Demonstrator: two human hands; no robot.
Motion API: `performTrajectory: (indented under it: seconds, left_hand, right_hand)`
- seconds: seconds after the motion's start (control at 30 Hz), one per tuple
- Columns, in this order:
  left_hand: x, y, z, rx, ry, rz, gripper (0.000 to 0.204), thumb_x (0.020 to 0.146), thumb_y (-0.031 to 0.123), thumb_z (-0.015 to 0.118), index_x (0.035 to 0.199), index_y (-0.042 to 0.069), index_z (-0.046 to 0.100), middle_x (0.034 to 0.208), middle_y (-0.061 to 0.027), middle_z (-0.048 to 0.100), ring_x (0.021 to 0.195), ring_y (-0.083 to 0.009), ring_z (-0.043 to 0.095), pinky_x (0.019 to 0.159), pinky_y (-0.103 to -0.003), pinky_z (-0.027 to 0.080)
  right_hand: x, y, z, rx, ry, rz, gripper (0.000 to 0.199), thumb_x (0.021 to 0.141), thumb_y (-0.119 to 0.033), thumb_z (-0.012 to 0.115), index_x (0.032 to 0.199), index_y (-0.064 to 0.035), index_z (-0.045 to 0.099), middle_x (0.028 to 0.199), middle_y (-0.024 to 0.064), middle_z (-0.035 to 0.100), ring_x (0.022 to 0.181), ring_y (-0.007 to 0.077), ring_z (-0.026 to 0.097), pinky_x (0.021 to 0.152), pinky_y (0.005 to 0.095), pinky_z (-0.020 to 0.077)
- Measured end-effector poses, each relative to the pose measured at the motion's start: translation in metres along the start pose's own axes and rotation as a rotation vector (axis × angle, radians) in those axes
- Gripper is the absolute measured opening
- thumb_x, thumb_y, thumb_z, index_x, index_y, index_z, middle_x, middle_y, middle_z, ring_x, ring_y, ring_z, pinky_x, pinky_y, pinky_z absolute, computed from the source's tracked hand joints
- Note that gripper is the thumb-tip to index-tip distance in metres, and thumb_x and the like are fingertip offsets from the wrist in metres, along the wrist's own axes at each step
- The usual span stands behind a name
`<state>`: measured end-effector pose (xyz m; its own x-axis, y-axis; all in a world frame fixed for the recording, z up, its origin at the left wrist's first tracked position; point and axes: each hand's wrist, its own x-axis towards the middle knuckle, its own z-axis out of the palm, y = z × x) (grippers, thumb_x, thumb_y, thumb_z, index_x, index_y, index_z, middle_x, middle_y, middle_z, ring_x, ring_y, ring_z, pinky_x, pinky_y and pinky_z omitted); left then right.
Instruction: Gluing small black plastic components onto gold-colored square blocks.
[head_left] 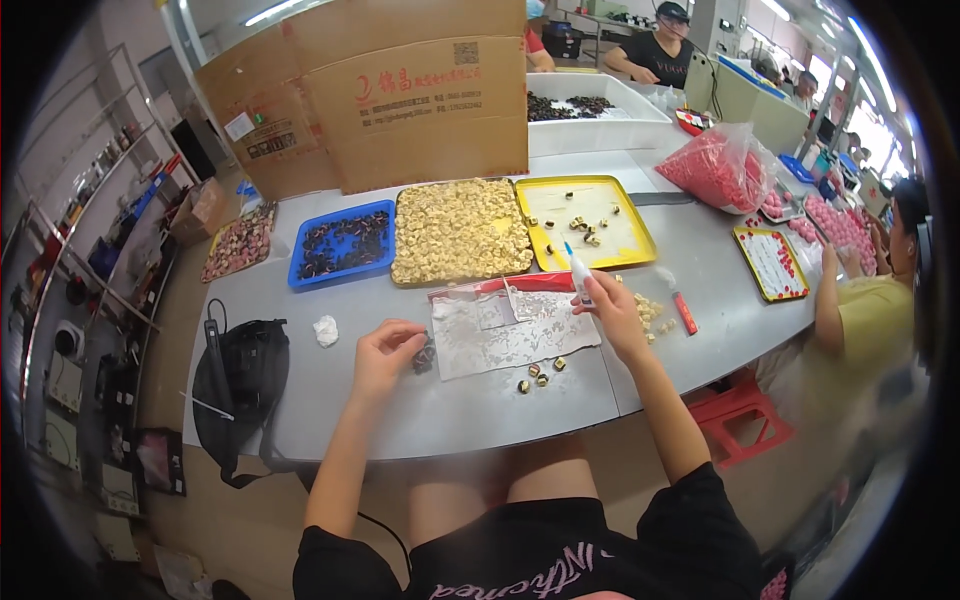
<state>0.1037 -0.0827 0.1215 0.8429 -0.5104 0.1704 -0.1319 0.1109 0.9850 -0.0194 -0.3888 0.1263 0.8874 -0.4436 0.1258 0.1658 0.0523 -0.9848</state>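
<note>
A: L hand (385, 350)?
B: Pinched shut on small dark piece (424, 355), at 9 o'clock of the plastic sheet (510, 335) on the desk (450, 410).
A: R hand (610, 305)?
B: Gripping glue tube (578, 272), tip up, at sheet's 2 o'clock.

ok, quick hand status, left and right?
Left hand: fingers closed on a small dark piece at the edge of the plastic sheet.
Right hand: closed around a white glue applicator, tip up.
</note>
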Motion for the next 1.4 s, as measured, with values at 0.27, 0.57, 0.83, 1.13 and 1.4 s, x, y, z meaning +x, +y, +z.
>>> performTrajectory:
  seconds: [0.27,0.57,0.83,1.13,1.4]
  left_hand:
    - [0.038,-0.003,0.051,0.025,-0.037,-0.019,0.021,0.078,0.004,0.07,0.097,-0.001,0.063,0.097,-0.0051,0.063,0.09,-0.0114,0.058,0.082,-0.024,0.047]
    - [0.048,-0.023,0.105,-0.023,-0.18,0.067,0.014,0.077,-0.004,0.068,0.089,0.0,0.061,0.094,-0.005,0.059,0.087,-0.012,0.06,0.077,-0.026,0.053]
    - [0.034,-0.024,0.106,0.107,-0.005,0.091,0.035,0.073,-0.005,0.072,0.098,0.003,0.048,0.097,-0.0068,0.058,0.089,-0.0122,0.057,0.068,-0.022,0.048]
    - [0.032,-0.035,0.104,0.307,0.044,0.257,0.042,0.069,-0.001,0.077,0.098,0.005,0.047,0.094,-0.0073,0.06,0.081,-0.0101,0.054,0.07,-0.023,0.042]
    - [0.028,-0.035,0.105,0.302,0.051,0.28,0.045,0.068,-0.002,0.078,0.099,0.004,0.045,0.093,-0.0084,0.06,0.081,-0.011,0.055,0.071,-0.023,0.042]
  right_hand:
    - [0.054,0.008,0.008,0.493,0.009,0.104,0.026,0.094,-0.024,0.052,0.109,-0.0027,0.055,0.096,0.0057,0.06,0.08,0.0135,0.055,0.071,0.0272,0.0464]
    - [0.069,0.02,0.011,0.866,-0.206,0.143,0.04,0.089,-0.026,0.061,0.114,0.0029,0.052,0.101,0.0042,0.059,0.065,0.0045,0.04,0.059,0.0189,0.0368]
    - [0.05,0.022,0.028,0.846,-0.081,0.223,0.036,0.094,-0.039,0.048,0.102,-0.0033,0.048,0.101,0.0132,0.059,0.059,0.0073,0.039,0.057,0.0216,0.0358]
    - [0.038,0.023,0.046,0.531,-0.08,0.186,0.035,0.095,-0.042,0.045,0.092,-0.0078,0.052,0.089,0.0109,0.065,0.053,0.005,0.04,0.05,0.0181,0.0339]
    - [0.036,0.026,0.047,0.375,-0.057,0.102,0.034,0.095,-0.041,0.045,0.092,-0.0073,0.051,0.086,0.0096,0.065,0.048,0.0054,0.038,0.044,0.018,0.0305]
